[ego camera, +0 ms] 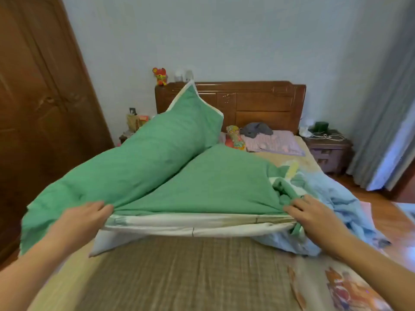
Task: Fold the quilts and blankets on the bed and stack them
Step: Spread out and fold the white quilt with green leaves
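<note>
Head view: green quilt (202, 182) is lying across the bed (179, 277), its near folded edge running left to right. One corner is billowing up, pointing at the headboard (258, 102). Left hand (83, 218) is pinching the left end of that edge; right hand (314, 214) is gripping the right end. Blue blanket (343, 212) is lying bunched beside the right hand.

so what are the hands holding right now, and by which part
Both hold the green quilt by its near folded edge: the left hand grips the left end, the right hand the right end.
</note>
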`<control>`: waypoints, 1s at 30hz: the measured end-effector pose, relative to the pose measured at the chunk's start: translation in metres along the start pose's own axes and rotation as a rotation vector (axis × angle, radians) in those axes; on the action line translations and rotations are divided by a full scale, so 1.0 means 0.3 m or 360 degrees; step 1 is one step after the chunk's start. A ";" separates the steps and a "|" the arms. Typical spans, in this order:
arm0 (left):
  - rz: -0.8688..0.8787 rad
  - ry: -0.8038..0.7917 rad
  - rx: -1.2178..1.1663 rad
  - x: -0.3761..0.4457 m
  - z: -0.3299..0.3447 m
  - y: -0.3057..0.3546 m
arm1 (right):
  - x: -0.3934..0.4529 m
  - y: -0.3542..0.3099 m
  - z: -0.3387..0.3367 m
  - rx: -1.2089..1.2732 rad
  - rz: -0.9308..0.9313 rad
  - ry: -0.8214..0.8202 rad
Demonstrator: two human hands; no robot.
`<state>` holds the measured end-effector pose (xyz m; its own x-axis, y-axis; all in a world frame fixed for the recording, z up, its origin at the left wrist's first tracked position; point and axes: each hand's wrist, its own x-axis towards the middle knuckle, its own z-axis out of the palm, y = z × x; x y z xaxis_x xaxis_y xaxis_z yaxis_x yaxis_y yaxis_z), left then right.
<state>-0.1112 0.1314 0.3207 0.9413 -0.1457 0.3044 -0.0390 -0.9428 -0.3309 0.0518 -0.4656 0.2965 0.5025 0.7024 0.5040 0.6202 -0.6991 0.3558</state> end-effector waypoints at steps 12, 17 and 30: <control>-0.0294 -0.1122 -0.0039 -0.580 0.323 0.373 | -0.639 -0.648 0.206 0.0767 0.0950 -0.1319; -0.0409 -0.1327 -0.0232 -0.652 0.456 0.394 | -0.643 -0.825 0.242 0.0709 0.0671 -0.1725; 0.0102 -0.1934 -0.0350 -0.489 0.900 0.082 | -0.319 -1.037 0.550 0.0774 0.0761 -0.2117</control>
<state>-0.1598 0.2106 0.0267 0.6315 0.0687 -0.7723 -0.0413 -0.9917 -0.1220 -0.0899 -0.2933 0.0076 0.7116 0.2177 -0.6680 0.2430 -0.9684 -0.0568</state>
